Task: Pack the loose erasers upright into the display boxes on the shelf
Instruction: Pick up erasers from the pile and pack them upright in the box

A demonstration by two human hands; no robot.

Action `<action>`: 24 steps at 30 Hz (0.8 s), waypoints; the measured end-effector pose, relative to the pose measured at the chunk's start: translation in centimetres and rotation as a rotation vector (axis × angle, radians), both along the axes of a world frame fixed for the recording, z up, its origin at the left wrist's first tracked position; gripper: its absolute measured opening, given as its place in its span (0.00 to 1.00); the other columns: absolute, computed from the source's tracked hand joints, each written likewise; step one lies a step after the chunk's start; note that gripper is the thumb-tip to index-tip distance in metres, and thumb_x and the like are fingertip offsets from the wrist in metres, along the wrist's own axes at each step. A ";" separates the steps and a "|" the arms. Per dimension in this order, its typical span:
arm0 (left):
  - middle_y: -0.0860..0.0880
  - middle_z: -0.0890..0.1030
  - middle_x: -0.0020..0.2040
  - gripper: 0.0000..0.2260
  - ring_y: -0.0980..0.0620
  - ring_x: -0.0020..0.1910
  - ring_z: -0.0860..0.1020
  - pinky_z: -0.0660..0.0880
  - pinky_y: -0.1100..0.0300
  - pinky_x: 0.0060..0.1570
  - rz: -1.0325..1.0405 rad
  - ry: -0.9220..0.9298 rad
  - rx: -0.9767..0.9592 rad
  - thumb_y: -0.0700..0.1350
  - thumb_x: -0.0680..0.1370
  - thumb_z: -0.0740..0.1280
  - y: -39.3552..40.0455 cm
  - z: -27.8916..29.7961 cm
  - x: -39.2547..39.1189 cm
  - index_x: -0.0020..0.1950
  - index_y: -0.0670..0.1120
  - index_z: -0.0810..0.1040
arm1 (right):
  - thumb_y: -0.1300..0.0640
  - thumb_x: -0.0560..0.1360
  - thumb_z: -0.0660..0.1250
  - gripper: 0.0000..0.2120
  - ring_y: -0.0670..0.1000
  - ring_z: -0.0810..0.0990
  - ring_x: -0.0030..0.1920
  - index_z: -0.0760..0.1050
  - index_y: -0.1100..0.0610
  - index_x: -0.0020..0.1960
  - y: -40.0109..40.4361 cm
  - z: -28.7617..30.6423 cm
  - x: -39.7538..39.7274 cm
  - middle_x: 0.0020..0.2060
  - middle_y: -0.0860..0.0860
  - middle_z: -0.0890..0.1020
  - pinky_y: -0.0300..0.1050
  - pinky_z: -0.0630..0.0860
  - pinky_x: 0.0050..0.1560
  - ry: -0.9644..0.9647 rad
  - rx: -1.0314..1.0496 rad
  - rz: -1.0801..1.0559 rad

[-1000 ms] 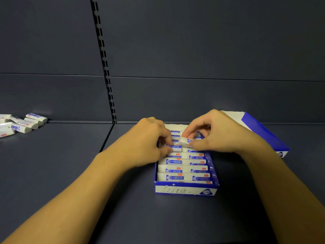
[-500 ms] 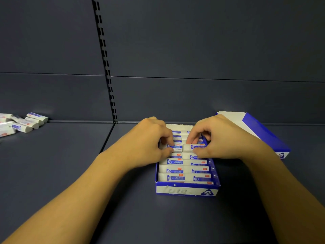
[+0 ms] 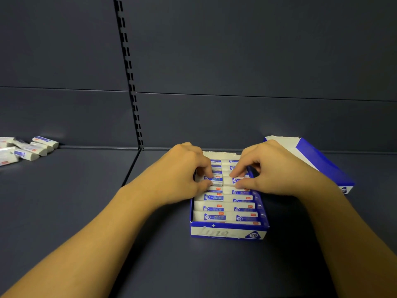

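Erasers stand in two rows inside the blue display box at 6 o'clock on the shelf. Left hand pinches one eraser; right hand pinches its neighbour. Loose erasers lie at 9 o'clock.

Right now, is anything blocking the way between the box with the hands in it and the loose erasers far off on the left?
Nothing visible does. Only bare shelf lies between the display box and the loose erasers.
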State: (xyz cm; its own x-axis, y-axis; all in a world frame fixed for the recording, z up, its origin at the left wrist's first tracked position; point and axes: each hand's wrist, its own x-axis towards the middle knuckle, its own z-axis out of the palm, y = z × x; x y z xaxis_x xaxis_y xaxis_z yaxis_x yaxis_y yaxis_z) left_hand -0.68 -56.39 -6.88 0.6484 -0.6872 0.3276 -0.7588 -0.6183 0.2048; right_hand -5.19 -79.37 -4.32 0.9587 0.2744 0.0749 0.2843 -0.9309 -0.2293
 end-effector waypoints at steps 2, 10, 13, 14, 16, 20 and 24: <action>0.57 0.79 0.48 0.06 0.58 0.50 0.72 0.74 0.60 0.53 -0.002 -0.003 -0.008 0.54 0.76 0.72 0.0 0.0 0.0 0.50 0.54 0.83 | 0.45 0.72 0.75 0.15 0.40 0.77 0.46 0.83 0.45 0.57 0.0 -0.1 0.1 0.47 0.36 0.76 0.26 0.70 0.44 -0.001 -0.019 0.011; 0.57 0.79 0.49 0.08 0.59 0.50 0.72 0.71 0.64 0.50 0.014 -0.005 -0.008 0.54 0.75 0.73 -0.2 -0.1 0.1 0.51 0.54 0.83 | 0.46 0.72 0.75 0.14 0.39 0.77 0.46 0.82 0.45 0.58 -0.1 -0.2 0.2 0.47 0.35 0.76 0.26 0.70 0.43 0.013 -0.016 0.031; 0.57 0.79 0.49 0.08 0.58 0.50 0.72 0.73 0.62 0.52 0.025 -0.005 -0.014 0.54 0.75 0.73 -0.4 -0.1 -0.1 0.51 0.54 0.83 | 0.46 0.72 0.76 0.12 0.36 0.77 0.44 0.82 0.43 0.54 -0.2 -0.3 0.2 0.42 0.32 0.75 0.26 0.69 0.39 -0.013 0.004 0.030; 0.57 0.79 0.49 0.08 0.58 0.50 0.72 0.73 0.61 0.52 0.028 -0.008 -0.015 0.54 0.75 0.73 -0.5 -0.2 -0.1 0.51 0.54 0.83 | 0.46 0.71 0.76 0.11 0.35 0.77 0.44 0.82 0.43 0.53 -0.2 -0.3 0.2 0.41 0.31 0.75 0.26 0.68 0.38 -0.016 0.013 0.030; 0.56 0.79 0.48 0.08 0.58 0.50 0.72 0.73 0.61 0.52 0.031 -0.017 -0.021 0.54 0.75 0.73 -0.5 -0.2 -0.1 0.51 0.53 0.83 | 0.46 0.71 0.76 0.10 0.34 0.78 0.43 0.80 0.42 0.51 -0.2 -0.3 0.2 0.40 0.31 0.75 0.26 0.68 0.36 -0.017 0.027 0.029; 0.57 0.78 0.49 0.08 0.58 0.50 0.72 0.73 0.61 0.52 0.034 -0.018 -0.013 0.54 0.76 0.72 -0.5 -0.2 -0.2 0.52 0.53 0.83 | 0.47 0.71 0.77 0.09 0.35 0.78 0.44 0.81 0.42 0.50 -0.3 -0.4 0.3 0.40 0.32 0.75 0.26 0.69 0.35 -0.021 0.026 0.033; 0.57 0.78 0.49 0.09 0.58 0.51 0.72 0.74 0.61 0.52 0.032 -0.021 0.005 0.55 0.76 0.73 -0.5 -0.1 -0.2 0.52 0.54 0.83 | 0.47 0.71 0.77 0.10 0.31 0.76 0.46 0.81 0.43 0.50 -0.5 -0.7 0.4 0.42 0.34 0.78 0.25 0.70 0.34 -0.036 0.047 0.057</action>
